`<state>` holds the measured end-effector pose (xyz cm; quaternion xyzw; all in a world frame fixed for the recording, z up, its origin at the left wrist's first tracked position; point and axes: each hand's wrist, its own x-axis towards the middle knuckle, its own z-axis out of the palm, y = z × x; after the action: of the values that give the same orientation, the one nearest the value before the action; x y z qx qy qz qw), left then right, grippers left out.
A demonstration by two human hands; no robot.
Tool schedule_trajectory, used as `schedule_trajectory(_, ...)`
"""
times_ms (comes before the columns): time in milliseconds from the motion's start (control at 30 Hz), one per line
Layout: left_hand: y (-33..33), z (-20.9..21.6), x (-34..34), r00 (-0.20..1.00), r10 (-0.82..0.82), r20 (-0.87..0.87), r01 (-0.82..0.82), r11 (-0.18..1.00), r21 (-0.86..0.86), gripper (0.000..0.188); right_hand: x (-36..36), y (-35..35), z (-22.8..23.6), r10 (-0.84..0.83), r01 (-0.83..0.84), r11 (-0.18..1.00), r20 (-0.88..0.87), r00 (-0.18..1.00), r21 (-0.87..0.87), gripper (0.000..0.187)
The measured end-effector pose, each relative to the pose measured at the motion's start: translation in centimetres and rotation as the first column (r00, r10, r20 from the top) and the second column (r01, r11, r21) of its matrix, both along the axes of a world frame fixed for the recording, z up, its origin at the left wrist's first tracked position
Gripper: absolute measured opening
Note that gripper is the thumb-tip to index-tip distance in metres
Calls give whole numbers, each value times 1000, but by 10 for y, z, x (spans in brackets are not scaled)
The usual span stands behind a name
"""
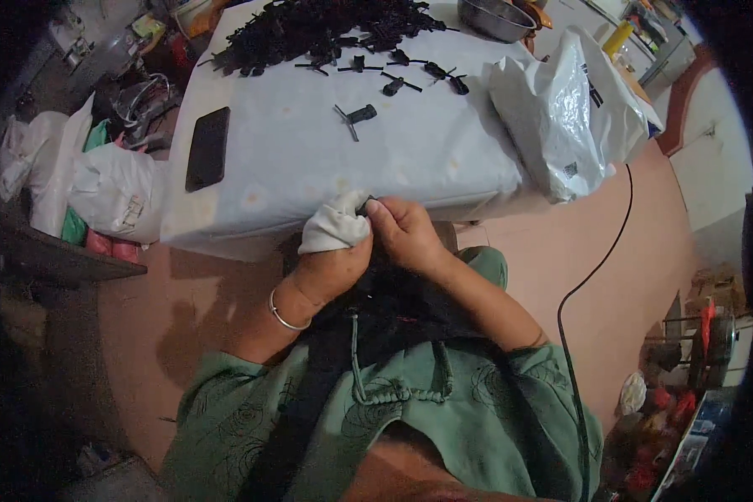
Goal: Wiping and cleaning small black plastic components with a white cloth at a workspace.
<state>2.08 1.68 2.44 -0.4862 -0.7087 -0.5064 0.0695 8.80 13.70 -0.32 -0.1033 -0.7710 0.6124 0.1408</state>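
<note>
My left hand (335, 243), partly wrapped in a white cloth (339, 222), is closed at the near edge of the table. Against it, my right hand (403, 234) pinches a small black plastic part (366, 206), which both hands grip between them. Most of that part is hidden by fingers and cloth. On the table beyond my hands lies one loose black plastic part (356, 120) with thin arms. Farther off, several similar parts (402, 84) lie scattered in front of a large heap of black parts (318, 33).
A black phone (207, 149) lies at the left of the white-covered table (268, 167). At its right edge sits a white plastic bag (552, 117), with a metal bowl (498, 18) behind. A black cable (590, 280) runs down at my right. White sacks (113, 188) stand on the left.
</note>
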Motion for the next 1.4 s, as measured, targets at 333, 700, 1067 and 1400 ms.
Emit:
schedule_trajectory(333,-6,-1,-11,601,-172,781,27,980,196,20,14,23,10,77,-65,980,-57,995,188,17)
schedule_trajectory(700,-6,-10,-13,929,-200,313,225,973,-45,29,11,12,32,115,-106,991,-106,988,87,17)
schedule_trajectory(1067,-3,-25,-10,916,-168,365,184,983,-8,25,8,7,39,150,-151,953,24,988,263,27)
schedule_trajectory(1400,-7,-2,-17,984,-123,126,139,981,-134,25,-15,31,31,267,-277,949,84,960,149,28)
